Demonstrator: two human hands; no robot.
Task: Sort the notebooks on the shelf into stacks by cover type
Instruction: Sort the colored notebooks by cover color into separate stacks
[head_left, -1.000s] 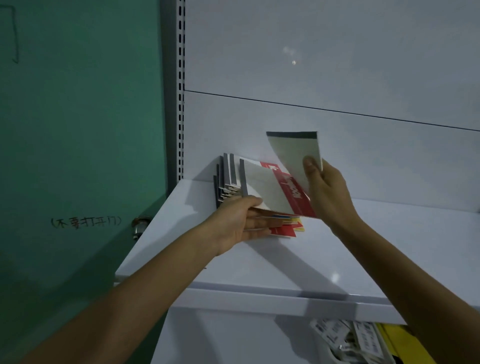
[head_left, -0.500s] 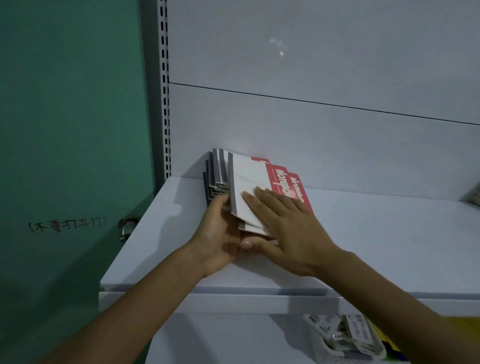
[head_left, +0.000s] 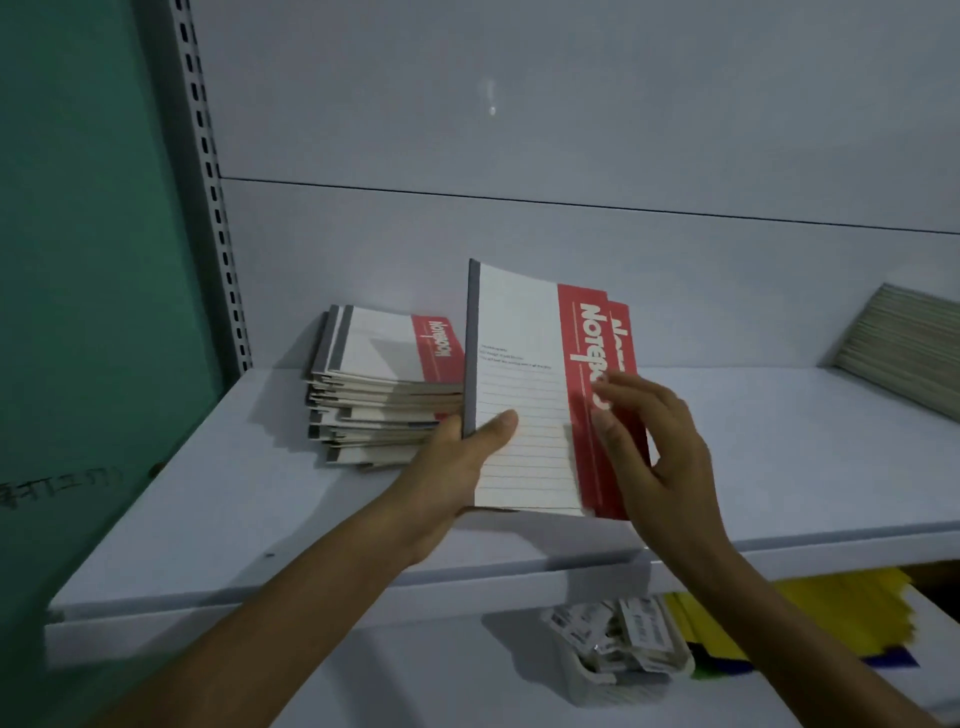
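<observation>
Notebooks with white-and-red covers, at least two, stood tilted upright in the left hand above the front of the white shelf, its thumb pressed on the front cover beside the grey spine and its fingers curled behind. At their red edge the right hand had its fingers loosely spread and gently bent, the tips seemingly touching the cover, though blur left that unsure. Just beside them to the left, near the back panel, a ragged stack of matching covers lay flat on the shelf.
</observation>
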